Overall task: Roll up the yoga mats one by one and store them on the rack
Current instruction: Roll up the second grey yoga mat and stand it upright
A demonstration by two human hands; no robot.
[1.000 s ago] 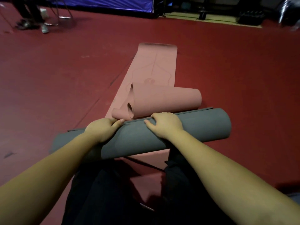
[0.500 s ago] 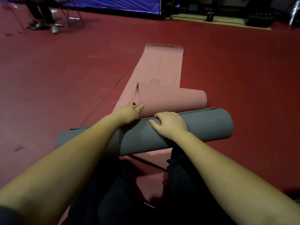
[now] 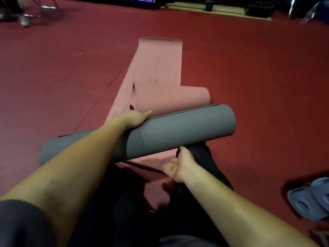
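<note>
A rolled grey yoga mat [image 3: 178, 132] lies crosswise in front of my knees, its right end higher in view. My left hand [image 3: 137, 117] reaches over the top of the roll and grips its far side; only the thumb shows. My right hand [image 3: 178, 166] cups the roll from below, palm up, thumb against the near face and fingers hidden underneath. Beyond it a pink yoga mat [image 3: 156, 68] stretches away on the red floor, its near end loosely rolled [image 3: 170, 100] and touching the grey roll.
Blue-grey foam items [image 3: 309, 198] lie on the floor at the lower right. Chair legs and someone's shoes [image 3: 23, 20] are at the far left. Dark equipment [image 3: 258, 11] lines the back edge. My dark trouser legs fill the bottom middle.
My right hand left the top of the grey roll and came under it, palm up. My left hand slid over to the roll's far side. The roll's right end has risen.
</note>
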